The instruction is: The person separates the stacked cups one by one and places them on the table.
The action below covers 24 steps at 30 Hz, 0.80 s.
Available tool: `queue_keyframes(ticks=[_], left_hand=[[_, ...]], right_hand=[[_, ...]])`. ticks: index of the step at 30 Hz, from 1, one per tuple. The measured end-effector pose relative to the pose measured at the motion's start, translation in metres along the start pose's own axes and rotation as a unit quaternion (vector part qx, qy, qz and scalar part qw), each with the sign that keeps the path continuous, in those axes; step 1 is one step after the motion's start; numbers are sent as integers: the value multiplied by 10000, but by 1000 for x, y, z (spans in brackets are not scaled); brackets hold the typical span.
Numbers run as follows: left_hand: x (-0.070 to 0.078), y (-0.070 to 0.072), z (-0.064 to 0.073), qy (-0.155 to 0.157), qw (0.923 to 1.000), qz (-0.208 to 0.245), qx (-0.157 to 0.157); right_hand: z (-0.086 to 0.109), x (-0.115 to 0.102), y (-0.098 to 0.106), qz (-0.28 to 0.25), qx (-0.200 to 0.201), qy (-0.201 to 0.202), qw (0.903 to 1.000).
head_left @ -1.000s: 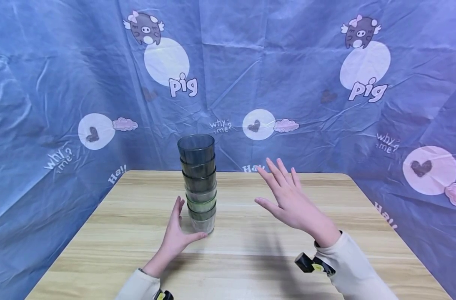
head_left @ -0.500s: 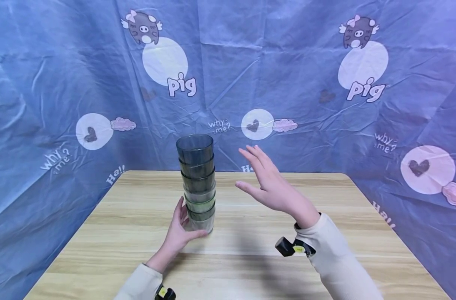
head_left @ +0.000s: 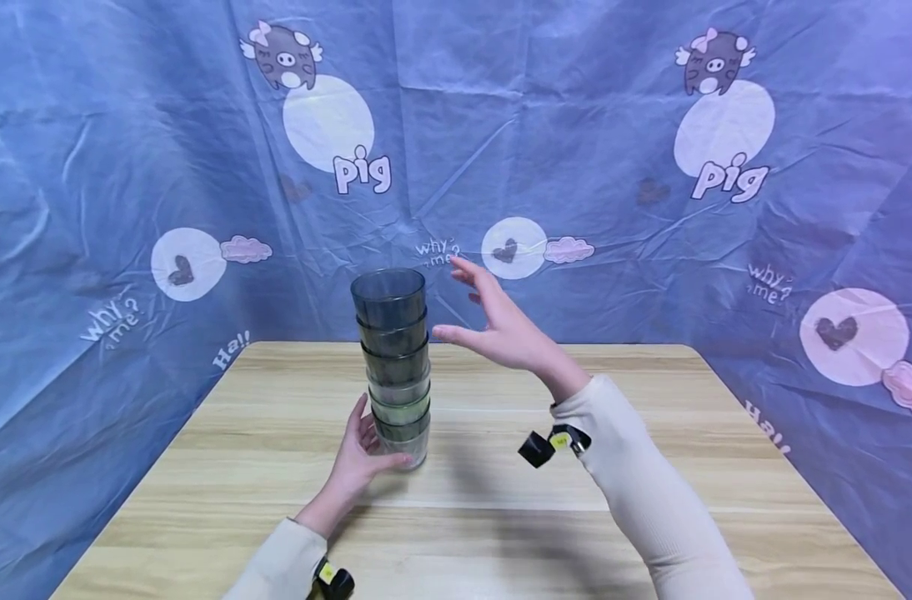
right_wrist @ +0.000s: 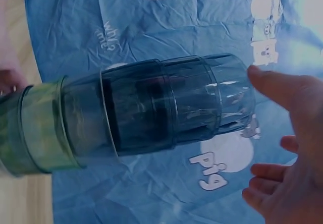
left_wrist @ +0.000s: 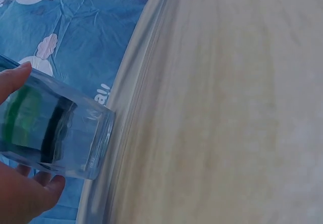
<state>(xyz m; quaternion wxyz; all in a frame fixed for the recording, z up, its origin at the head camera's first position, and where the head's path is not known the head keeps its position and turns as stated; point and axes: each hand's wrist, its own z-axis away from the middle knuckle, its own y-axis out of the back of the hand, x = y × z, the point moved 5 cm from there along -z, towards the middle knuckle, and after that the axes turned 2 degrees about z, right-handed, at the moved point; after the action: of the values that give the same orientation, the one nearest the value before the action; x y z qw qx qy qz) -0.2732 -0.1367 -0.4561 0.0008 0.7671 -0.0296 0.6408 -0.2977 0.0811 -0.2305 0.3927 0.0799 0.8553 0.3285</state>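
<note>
A tall stack of nested drinking glasses [head_left: 396, 367] stands upright on the table, left of centre. Its upper glasses are dark smoky grey, with clear and green ones lower and a clear glass [left_wrist: 83, 143] at the bottom. My left hand [head_left: 360, 457] holds the bottom of the stack from the left, thumb across the near side and fingers behind, partly hidden by the glass. Beside the top dark glass [right_wrist: 234, 93] hovers my right hand [head_left: 504, 333], fingers spread and lightly bent, holding nothing. Its thumb points at the upper rims.
The light wooden table [head_left: 613, 467] runs back to a blue printed cloth [head_left: 598, 125] that hangs behind and along both sides. Small black wrist cameras sit at both cuffs, the right camera [head_left: 537, 448] jutting toward the table's middle.
My right hand has come left and up from the table's right half to the top of the stack. My left fingers have closed in round the bottom glass, and the stack has barely shifted.
</note>
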Motion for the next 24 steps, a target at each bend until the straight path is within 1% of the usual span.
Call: queue_keyframes(ticks=[2,5,8,12,16,19,24], left_hand=[[-1,0,-2,67,10000,-9,22],[-3,1,-3,166,9999,20,33],[-6,2,-3,265,9996,112,44],[-10,3,-3,379,9991,188,83],[-11,4,-3,414,9989,175,89],[-11,4,-4,426,9989,185,75],[-9,3,-4,445,9987,218,77]], right_hand=[[-10,1,-1,-454,111,-51,9989],[-22,3,-3,-1043,290,-180,9940],[-30,4,-8,-1606,366,-373,9856],[-37,5,-19,-2193,320,-614,9732],[-43,3,-26,-2402,334,-770,9671],[-48,3,-30,-2421,343,-837,9660],[-54,-1,-36,-2449,68,-757,9666]])
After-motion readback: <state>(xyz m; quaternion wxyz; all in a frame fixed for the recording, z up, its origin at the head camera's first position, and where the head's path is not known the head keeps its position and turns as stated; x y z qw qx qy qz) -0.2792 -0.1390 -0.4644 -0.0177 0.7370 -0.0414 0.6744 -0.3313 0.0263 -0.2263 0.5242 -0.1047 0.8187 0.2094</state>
